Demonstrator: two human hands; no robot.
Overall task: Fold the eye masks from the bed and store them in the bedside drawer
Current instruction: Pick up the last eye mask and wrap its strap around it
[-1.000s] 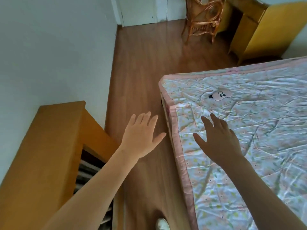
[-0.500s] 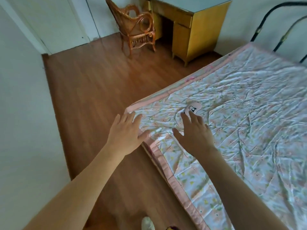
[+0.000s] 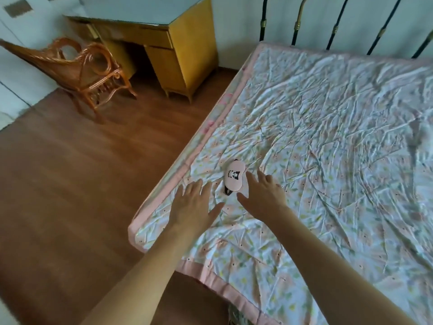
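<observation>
A pink eye mask [image 3: 234, 177] with a panda print and a black strap lies on the bed [image 3: 339, 148], close to its near-left corner. My left hand [image 3: 194, 205] hovers palm-down just left of the mask, fingers spread, holding nothing. My right hand [image 3: 263, 195] is just right of the mask, fingers apart, its fingertips level with the mask's far end. Neither hand touches the mask as far as I can see. The bedside drawer is out of view.
The bed has a crumpled floral sheet with a pink border [image 3: 178, 174]. A yellow wooden desk [image 3: 168, 48] and a rattan chair [image 3: 91, 69] stand on the wooden floor [image 3: 70, 184] at the far left. A dark metal bed rail [image 3: 335, 24] rises at the far end.
Both hands have moved forward over the bed's corner to either side of the eye mask. The view has turned right, away from the wooden cabinet seen a second ago.
</observation>
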